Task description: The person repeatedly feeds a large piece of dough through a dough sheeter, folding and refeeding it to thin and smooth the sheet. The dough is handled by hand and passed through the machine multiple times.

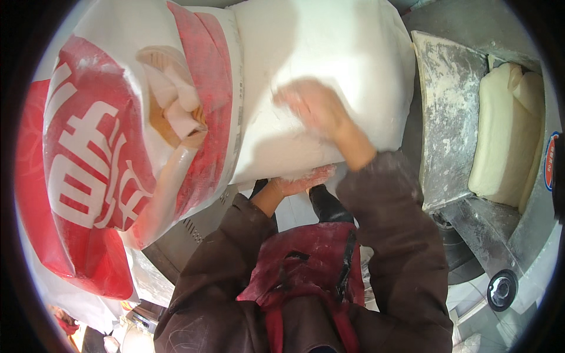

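Observation:
A large, full white woven sack (375, 53) with a red printed band lies before me. My right hand (313, 108) is over its white side, blurred, with nothing seen in it; whether it touches the sack is unclear. Below the sack's near edge, my left hand (304, 180) is dusted with flour, its fingers stretched to the right and partly hidden against the sack's underside. Another white and red printed sack (84, 176), crumpled at its edge, is at the left.
At the right, a thick slab of pale dough (503, 137) lies in a metal machine beside a flour-dusted metal plate (454, 119). A dark wheel or tyre-like round part (459, 256) is below it. A vented metal panel (190, 229) stands under the sacks.

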The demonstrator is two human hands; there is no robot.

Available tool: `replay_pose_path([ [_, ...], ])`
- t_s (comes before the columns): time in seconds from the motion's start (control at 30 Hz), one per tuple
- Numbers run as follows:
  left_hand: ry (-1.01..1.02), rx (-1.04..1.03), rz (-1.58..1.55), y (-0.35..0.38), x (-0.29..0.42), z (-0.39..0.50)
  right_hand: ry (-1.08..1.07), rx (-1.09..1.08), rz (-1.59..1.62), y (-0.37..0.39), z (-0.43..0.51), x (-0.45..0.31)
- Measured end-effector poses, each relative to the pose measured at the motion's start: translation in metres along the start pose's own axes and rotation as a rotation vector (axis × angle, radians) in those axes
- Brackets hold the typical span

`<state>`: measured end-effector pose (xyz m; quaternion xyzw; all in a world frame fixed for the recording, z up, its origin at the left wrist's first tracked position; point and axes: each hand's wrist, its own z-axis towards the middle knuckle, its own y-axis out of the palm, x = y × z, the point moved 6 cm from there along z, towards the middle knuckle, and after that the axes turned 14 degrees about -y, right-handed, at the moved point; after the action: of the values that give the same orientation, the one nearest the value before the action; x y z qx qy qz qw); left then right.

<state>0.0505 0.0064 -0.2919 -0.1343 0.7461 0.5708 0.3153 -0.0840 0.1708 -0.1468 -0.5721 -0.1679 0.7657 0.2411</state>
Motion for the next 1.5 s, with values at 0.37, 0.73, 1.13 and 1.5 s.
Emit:
replay_pose_path([
  [0.37,0.089,0.187,0.339,-0.033,0.011,-0.016,-0.047,0.140,0.305,0.024,-0.061,-0.098],
  [0.73,0.148,0.584,1.002,-0.038,0.028,-0.052,0.032,-0.080,0.214,0.063,-0.098,-0.094],
  [1.13,-0.039,0.928,2.838,0.080,-0.074,-0.032,0.788,0.424,-1.300,-0.301,-0.195,-0.020],
  [1.5,0.241,0.390,1.294,0.268,-0.153,-0.029,0.667,0.459,-0.399,-0.130,-0.133,-0.133],
])
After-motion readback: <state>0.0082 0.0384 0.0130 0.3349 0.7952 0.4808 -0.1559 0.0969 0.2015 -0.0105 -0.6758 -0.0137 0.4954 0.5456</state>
